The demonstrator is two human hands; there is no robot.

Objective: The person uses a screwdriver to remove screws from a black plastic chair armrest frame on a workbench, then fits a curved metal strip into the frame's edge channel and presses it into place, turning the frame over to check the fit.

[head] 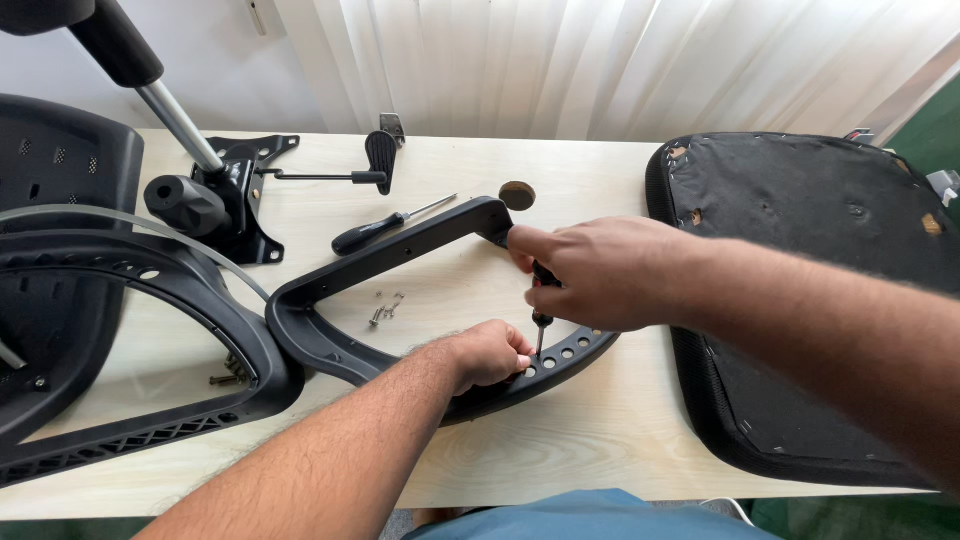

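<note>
At frame centre, the right hand (610, 272) gripped a screwdriver (541, 312), fingers curled around its handle, tip on the black armrest (400, 250). The left hand (490, 355) pinched the armrest's perforated lower edge. Loose screws (386, 308) lay on the table (560, 440).

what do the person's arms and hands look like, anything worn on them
Both the left hand and the right hand are bare, with no gloves, rings or watch visible. The forearms are uncovered and hairy; no sleeves show in the head view.
</note>
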